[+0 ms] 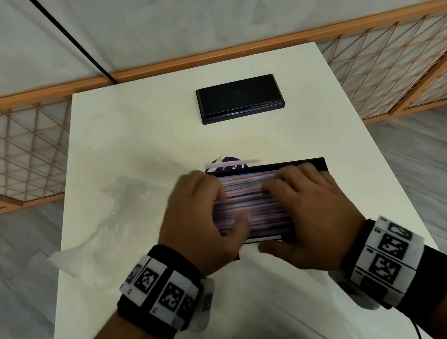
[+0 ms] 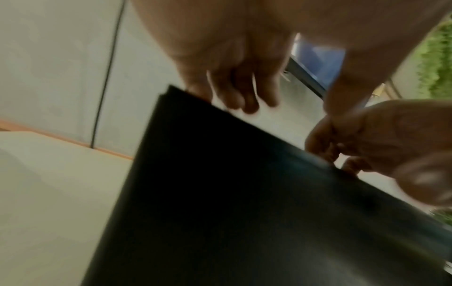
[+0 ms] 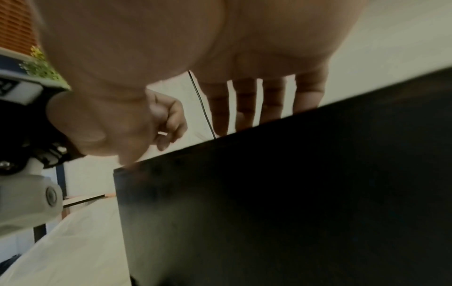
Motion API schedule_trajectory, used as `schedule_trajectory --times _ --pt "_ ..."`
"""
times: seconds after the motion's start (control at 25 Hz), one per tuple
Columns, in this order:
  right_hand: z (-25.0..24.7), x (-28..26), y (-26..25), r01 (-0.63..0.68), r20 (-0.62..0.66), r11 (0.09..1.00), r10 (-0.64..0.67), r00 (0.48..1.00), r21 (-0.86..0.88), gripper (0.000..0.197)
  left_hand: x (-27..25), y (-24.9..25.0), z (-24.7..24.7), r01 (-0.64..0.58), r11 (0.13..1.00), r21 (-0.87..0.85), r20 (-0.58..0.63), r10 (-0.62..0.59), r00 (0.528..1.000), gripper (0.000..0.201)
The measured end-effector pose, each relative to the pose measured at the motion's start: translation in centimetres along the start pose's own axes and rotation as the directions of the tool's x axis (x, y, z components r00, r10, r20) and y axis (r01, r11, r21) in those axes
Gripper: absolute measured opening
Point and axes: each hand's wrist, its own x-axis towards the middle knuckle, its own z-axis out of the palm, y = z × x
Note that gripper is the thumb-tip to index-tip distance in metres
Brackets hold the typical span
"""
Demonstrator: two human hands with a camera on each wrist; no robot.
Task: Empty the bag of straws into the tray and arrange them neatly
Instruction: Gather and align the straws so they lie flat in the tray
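Observation:
A black tray (image 1: pixel 318 162) sits near the front of the white table (image 1: pixel 126 131), filled with striped straws (image 1: pixel 251 194) lying side by side, left to right. Both hands rest on them. My left hand (image 1: pixel 232 209) cups the straws' left ends, fingers bent and thumb laid across the pile. My right hand (image 1: pixel 268 217) lies flat on the right half with spread, straight fingers (image 3: pixel 247 104). The empty clear bag (image 1: pixel 114 209) lies crumpled to the left. Both wrist views show mostly the tray's dark outer wall (image 2: pixel 244 193) (image 3: pixel 293 193), and the straws are hidden there.
A black rectangular lid or box (image 1: pixel 239 99) lies at the back of the table. Just behind the tray, a purple round object (image 1: pixel 228 160) has one loose straw (image 1: pixel 233 164) across it. A wooden lattice screen (image 1: pixel 15 154) stands around the table.

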Motion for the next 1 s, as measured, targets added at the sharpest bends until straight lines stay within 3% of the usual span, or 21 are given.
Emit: schedule_trajectory --times 0.04,0.12,0.2,0.32,0.48,0.6,0.76,0.88,1.0 --pt "0.0 0.5 -0.1 -0.001 0.017 1.000 0.001 1.000 -0.021 0.092 0.7 -0.4 -0.1 0.045 0.999 0.023 -0.029 -0.044 0.999 0.043" --pt "0.4 1.7 -0.3 0.012 0.130 0.994 0.002 0.991 -0.107 0.107 2.7 -1.2 0.5 0.153 0.973 0.173 0.196 -0.186 0.963 0.060" --pt "1.3 2.3 -0.3 0.043 0.213 0.986 -0.008 0.977 -0.162 0.106 3.9 -1.9 1.3 0.157 0.960 0.233 0.394 -0.241 0.887 0.057" --pt "1.3 2.2 -0.1 0.055 0.233 0.983 -0.013 0.972 -0.174 0.104 3.8 -2.4 1.2 0.142 0.972 0.186 0.401 -0.207 0.892 0.074" --pt "0.9 2.1 -0.1 0.062 0.257 0.987 -0.022 0.966 -0.147 0.104 1.4 -0.6 0.3 0.022 0.906 0.422 0.532 -0.267 0.803 0.130" --pt "-1.1 2.1 0.8 0.090 0.313 0.994 -0.066 0.947 -0.062 0.112 1.1 0.8 0.3 0.013 0.906 0.423 0.549 -0.267 0.792 0.131" --pt "-6.8 2.1 5.5 0.076 0.223 0.987 -0.107 0.969 0.140 0.085 1.8 1.9 0.7 0.067 0.899 0.432 0.488 -0.296 0.821 0.124" --pt "-9.0 4.1 10.1 -0.026 0.317 0.999 0.031 0.948 -0.018 0.062 2.4 3.1 1.3 0.107 0.907 0.408 0.510 -0.324 0.796 0.119" --pt "-6.5 8.8 13.4 0.017 0.355 0.981 0.054 0.933 -0.195 0.043 2.5 3.3 1.6 0.160 0.914 0.372 0.508 -0.345 0.789 0.121"
